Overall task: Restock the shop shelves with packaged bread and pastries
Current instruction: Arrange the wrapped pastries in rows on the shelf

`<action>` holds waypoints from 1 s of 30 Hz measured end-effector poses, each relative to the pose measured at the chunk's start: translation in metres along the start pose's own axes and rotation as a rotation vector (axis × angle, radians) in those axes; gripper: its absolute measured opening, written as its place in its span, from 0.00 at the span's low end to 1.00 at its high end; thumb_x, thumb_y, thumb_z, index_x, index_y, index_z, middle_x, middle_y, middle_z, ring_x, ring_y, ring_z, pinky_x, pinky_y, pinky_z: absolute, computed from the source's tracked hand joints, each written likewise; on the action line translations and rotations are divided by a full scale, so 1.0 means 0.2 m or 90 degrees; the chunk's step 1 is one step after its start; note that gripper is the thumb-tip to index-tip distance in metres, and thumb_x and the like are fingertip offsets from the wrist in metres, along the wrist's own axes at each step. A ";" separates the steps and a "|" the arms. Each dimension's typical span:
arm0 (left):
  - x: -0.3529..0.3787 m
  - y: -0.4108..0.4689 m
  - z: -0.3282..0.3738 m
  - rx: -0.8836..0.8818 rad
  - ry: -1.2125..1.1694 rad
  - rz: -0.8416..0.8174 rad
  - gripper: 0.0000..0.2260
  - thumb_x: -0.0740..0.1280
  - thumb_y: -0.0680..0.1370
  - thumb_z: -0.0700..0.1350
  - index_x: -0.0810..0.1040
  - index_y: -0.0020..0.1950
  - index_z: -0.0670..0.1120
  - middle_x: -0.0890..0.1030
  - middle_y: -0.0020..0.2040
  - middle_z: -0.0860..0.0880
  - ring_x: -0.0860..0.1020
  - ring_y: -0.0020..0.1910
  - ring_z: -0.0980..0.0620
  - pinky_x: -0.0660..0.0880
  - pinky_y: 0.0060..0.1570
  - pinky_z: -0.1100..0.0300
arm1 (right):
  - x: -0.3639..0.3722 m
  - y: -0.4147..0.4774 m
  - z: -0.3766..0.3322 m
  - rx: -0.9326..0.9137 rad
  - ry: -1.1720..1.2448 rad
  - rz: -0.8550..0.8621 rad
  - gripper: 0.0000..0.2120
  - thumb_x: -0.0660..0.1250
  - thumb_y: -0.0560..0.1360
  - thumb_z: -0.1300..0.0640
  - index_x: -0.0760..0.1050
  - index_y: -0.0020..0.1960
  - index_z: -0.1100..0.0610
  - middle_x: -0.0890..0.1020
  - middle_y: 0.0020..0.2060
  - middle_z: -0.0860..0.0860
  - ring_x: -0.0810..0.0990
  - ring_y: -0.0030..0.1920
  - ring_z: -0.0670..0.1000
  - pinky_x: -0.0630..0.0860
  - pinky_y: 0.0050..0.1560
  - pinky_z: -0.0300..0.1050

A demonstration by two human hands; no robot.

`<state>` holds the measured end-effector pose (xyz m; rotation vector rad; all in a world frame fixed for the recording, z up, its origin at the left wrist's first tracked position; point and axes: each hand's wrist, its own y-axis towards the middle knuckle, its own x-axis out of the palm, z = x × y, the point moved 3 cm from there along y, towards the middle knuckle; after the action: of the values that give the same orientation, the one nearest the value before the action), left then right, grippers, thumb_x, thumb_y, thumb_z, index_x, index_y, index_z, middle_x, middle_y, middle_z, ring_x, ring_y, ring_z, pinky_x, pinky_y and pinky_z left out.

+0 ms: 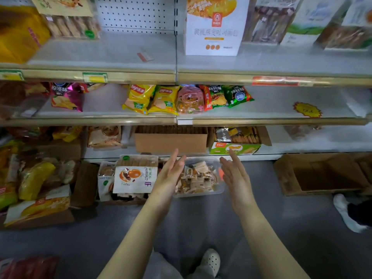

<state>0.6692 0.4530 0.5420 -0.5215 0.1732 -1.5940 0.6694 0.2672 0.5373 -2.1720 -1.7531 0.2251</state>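
Observation:
A clear plastic tub [201, 190] of small wrapped pastries sits on the grey floor in front of the bottom shelf. My left hand [168, 178] and my right hand [236, 178] hover on either side of it, palms facing each other, fingers straight, holding nothing. Left of the tub lies a white pastry pack [133, 178] with an orange picture, on top of other packs in a low box. A tall white bread bag [214, 27] stands on the top shelf [120, 55].
Crisp bags [153, 98] fill the middle shelf. Open cardboard boxes [171, 140] sit on the bottom shelf. An empty carton [326, 174] lies on the floor at right. Bread bags are piled at left [36, 178]. My shoe [210, 260] is below.

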 end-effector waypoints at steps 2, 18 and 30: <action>0.10 0.01 -0.04 0.003 -0.002 0.013 0.25 0.63 0.76 0.60 0.66 0.73 0.64 0.73 0.63 0.69 0.68 0.71 0.60 0.64 0.64 0.61 | -0.12 0.04 0.01 0.007 -0.008 -0.014 0.26 0.66 0.78 0.45 0.67 0.74 0.42 0.75 0.70 0.50 0.71 0.71 0.51 0.63 0.75 0.55; 0.23 0.41 -0.21 -0.078 -0.012 0.021 0.33 0.69 0.71 0.60 0.66 0.75 0.56 0.73 0.72 0.51 0.70 0.72 0.53 0.66 0.68 0.57 | -0.31 0.42 0.04 0.100 -0.024 -0.007 0.12 0.68 0.76 0.50 0.75 0.60 0.45 0.78 0.65 0.53 0.77 0.65 0.53 0.71 0.67 0.48; 0.15 0.87 -0.21 -0.154 -0.030 0.025 0.24 0.62 0.82 0.52 0.62 0.78 0.51 0.68 0.75 0.47 0.67 0.74 0.50 0.63 0.74 0.53 | -0.18 0.92 0.17 0.165 -0.118 -0.036 0.14 0.64 0.80 0.62 0.76 0.64 0.53 0.82 0.58 0.54 0.83 0.53 0.46 0.76 0.37 0.28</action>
<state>0.8085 0.3984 0.4401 -0.7367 0.3413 -1.5299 0.8182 0.2053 0.4379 -1.9668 -1.7658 0.6205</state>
